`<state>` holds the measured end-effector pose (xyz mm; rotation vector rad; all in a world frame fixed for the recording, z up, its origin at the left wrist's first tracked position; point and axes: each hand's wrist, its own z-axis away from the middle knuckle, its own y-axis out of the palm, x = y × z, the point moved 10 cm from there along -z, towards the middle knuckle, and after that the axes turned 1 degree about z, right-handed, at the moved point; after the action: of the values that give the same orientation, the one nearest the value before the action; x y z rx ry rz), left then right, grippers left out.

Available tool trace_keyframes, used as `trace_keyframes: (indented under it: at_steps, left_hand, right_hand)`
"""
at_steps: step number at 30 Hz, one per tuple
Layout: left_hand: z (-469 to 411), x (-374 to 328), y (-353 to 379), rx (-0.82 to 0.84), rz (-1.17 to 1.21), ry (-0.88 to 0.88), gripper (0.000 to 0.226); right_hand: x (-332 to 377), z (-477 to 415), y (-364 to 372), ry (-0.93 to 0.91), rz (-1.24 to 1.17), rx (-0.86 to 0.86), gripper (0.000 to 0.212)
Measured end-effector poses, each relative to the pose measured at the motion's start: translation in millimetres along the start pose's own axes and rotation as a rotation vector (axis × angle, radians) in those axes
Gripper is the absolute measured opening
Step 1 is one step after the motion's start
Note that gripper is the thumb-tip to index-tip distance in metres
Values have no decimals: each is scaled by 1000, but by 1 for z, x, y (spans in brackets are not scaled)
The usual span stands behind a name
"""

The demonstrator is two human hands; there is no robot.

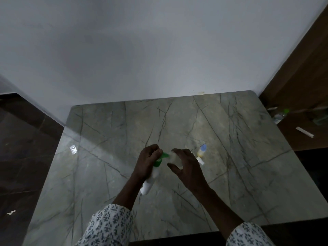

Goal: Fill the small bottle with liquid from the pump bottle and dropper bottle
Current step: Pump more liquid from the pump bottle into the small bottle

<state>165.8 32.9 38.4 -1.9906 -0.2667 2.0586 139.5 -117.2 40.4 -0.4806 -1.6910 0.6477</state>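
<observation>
Domestic room, dimly lit: marble-patterned bench (pixel 230 139) set against a plain white wall (pixel 142 50), dark tiled floor (pixel 21 157), wooden door (pixel 305 68) at right.

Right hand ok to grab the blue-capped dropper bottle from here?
Probably not yet: the right hand is closed on the small bottle. The dropper bottle stands just beyond it on the table, nothing between.
</observation>
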Motion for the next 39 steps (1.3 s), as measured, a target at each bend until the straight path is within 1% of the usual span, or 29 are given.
trace_keyframes:
  at_steps: [2,7,10,13,19,20,23,25,32,39]
  left_hand:
    - [0,-3,0,-1,-24,6,33]
    - [2,-9,0,-9,-88,31,34]
    - [3,-7,0,-9,-91,29,41]
    - [2,-7,0,0,-95,31,54]
    - [4,-11,-4,-52,-36,31,62]
    - [4,-12,-4,-54,-18,33,60]
    - [6,-17,-1,-43,69,30,39]
    - [6,-21,1,-22,97,42,34]
    - [-5,-27,3,11,74,63,32]
    - [-11,-30,1,11,66,82,39]
  right_hand:
    - [-1,2,2,5,2,7,49]
    - [-1,2,-4,22,-25,-14,49]
    - [2,1,-6,11,-17,-11,48]
    - [3,1,-9,8,-3,-22,48]
    - [2,0,-10,29,44,-36,50]
    - [3,0,-10,31,48,-38,50]
    - [4,1,-8,29,58,-42,51]
    - [4,2,-7,29,64,-35,51]
    - [8,-3,-11,40,53,-34,51]
    - [15,-13,-22,38,47,-55,51]
